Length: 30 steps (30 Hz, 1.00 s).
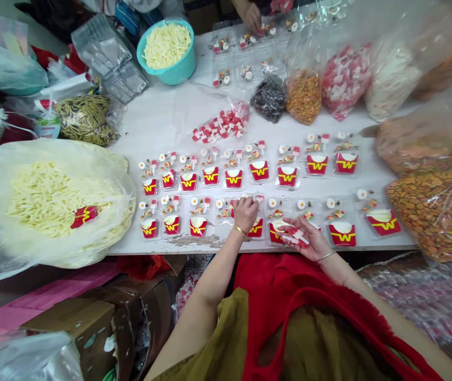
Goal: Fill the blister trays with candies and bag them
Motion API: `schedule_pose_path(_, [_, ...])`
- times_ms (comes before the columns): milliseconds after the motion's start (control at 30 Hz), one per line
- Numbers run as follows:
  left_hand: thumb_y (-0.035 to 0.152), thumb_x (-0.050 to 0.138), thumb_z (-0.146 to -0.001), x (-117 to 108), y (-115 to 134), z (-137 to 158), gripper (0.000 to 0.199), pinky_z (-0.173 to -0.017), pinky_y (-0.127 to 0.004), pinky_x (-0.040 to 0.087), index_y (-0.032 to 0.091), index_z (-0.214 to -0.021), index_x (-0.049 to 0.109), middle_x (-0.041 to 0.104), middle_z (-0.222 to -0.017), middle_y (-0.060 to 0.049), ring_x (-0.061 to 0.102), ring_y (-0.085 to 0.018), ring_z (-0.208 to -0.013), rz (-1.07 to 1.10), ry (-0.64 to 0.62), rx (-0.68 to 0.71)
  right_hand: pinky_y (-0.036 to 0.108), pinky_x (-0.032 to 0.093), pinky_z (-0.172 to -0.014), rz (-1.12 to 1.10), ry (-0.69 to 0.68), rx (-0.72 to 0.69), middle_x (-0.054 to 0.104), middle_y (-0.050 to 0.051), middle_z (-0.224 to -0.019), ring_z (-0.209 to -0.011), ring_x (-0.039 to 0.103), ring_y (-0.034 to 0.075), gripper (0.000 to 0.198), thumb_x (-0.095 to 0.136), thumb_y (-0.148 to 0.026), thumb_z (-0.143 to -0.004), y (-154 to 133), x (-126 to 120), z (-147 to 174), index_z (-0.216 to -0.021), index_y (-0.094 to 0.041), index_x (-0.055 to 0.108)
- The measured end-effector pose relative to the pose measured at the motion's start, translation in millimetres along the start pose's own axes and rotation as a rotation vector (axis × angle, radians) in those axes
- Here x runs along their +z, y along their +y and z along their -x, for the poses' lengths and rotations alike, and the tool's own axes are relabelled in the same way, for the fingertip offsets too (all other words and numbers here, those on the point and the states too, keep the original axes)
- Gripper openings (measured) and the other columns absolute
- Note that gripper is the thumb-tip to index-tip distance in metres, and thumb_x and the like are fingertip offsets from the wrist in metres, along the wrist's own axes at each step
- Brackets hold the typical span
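Several red-white pieces lie in the right hand.

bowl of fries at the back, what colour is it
Teal bowl, holding pale yellow toy fries; seen in the head view.

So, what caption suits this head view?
Left hand places a piece among red fry-box sets; right hand cups more.

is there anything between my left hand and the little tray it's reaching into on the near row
Nothing visible. The left hand is already over that tray, fingers at its top edge, with no bag or box between them. The right hand rests apart, palm up, holding small red and white pieces.
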<state>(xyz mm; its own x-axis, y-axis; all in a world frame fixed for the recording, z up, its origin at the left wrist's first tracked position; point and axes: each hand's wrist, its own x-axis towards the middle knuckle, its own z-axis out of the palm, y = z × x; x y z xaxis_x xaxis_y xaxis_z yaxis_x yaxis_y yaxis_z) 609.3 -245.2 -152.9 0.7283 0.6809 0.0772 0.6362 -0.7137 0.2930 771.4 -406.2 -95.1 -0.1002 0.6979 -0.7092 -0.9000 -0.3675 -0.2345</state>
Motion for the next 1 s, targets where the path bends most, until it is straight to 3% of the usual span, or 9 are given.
schedule_pose_path(133, [0.025,0.044,-0.091,1.3,-8.1,16.0,0.023,-0.083,-0.041,0.03,0.027,-0.1,0.065,0.063,-0.093,-0.007,0.05,-0.023,-0.092,-0.107,-0.071,-0.007,0.035,0.057,-0.072,-0.02,0.019,0.008,0.071,0.011,-0.093,-0.094,0.068,0.024,0.033,0.04,-0.041,-0.094,2.4,-7.9,0.7,-0.108,-0.018,0.059])
schedule_pose_path(267, [0.025,0.042,-0.09,-1.7,-5.2,11.9,0.024,-0.087,-0.043,0.029,0.026,-0.097,0.065,0.062,-0.098,-0.009,0.049,-0.025,-0.096,-0.138,-0.131,-0.015,0.033,0.057,-0.07,-0.021,-0.011,0.034,0.07,0.011,-0.095,-0.093,0.068,0.023,0.034,0.039,-0.041,-0.095,3.8,-4.0,-2.2,-0.11,-0.017,0.058])
schedule_pose_path(433, [0.025,0.05,-0.083,-4.3,7.9,1.0,0.04,-0.088,-0.045,0.031,0.023,-0.122,0.053,0.057,-0.114,-0.012,0.046,-0.028,-0.104,-0.114,-0.204,0.032,0.032,0.057,-0.069,-0.018,-0.019,0.03,0.07,0.012,-0.096,-0.092,0.068,0.023,0.035,0.038,-0.04,-0.095,2.3,1.9,-5.1,-0.11,-0.016,0.058])
schedule_pose_path(567, [0.021,0.047,-0.084,-4.4,15.1,6.9,0.034,-0.087,-0.045,0.033,0.023,-0.116,0.058,0.058,-0.112,-0.011,0.048,-0.028,-0.102,-0.096,-0.239,-0.005,0.032,0.056,-0.069,-0.013,-0.006,0.041,0.07,0.011,-0.096,-0.091,0.068,0.023,0.035,0.038,-0.041,-0.095,-0.1,0.4,-4.3,-0.11,-0.016,0.058])
schedule_pose_path(667, [0.029,0.047,-0.087,-10.2,12.2,16.4,0.033,-0.089,-0.042,0.033,0.027,-0.119,0.056,0.057,-0.115,-0.009,0.048,-0.026,-0.105,-0.03,-0.125,-0.112,0.033,0.056,-0.07,-0.028,0.009,0.051,0.07,0.01,-0.095,-0.092,0.068,0.023,0.034,0.038,-0.041,-0.095,-2.4,-0.1,-3.8,-0.109,-0.018,0.059])
schedule_pose_path(767, [0.045,0.049,-0.085,-17.5,1.1,25.3,0.048,-0.091,-0.042,0.034,0.021,-0.128,0.048,0.052,-0.124,-0.013,0.045,-0.028,-0.114,-0.02,0.027,-0.372,0.034,0.056,-0.071,-0.038,0.01,0.064,0.07,0.009,-0.093,-0.092,0.067,0.022,0.033,0.038,-0.041,-0.095,-4.1,1.1,-5.0,-0.107,-0.019,0.06])
schedule_pose_path(833, [0.053,0.051,-0.082,-18.8,-7.2,28.2,0.063,-0.092,-0.042,0.035,0.016,-0.132,0.043,0.05,-0.127,-0.016,0.043,-0.03,-0.117,-0.039,0.033,-0.48,0.033,0.056,-0.071,-0.025,0.006,0.074,0.07,0.01,-0.093,-0.092,0.068,0.023,0.033,0.038,-0.041,-0.095,-4.4,2.8,-6.8,-0.108,-0.018,0.059])
schedule_pose_path(1000, [0.055,0.052,-0.08,-8.4,-13.9,23.7,0.074,-0.095,-0.045,0.034,0.015,-0.139,0.033,0.05,-0.128,-0.016,0.043,-0.031,-0.118,-0.068,-0.041,-0.511,0.034,0.057,-0.068,0.012,0.004,0.093,0.07,0.012,-0.095,-0.089,0.068,0.023,0.036,0.038,-0.042,-0.094,-4.3,9.3,-11.8,-0.112,-0.016,0.058])
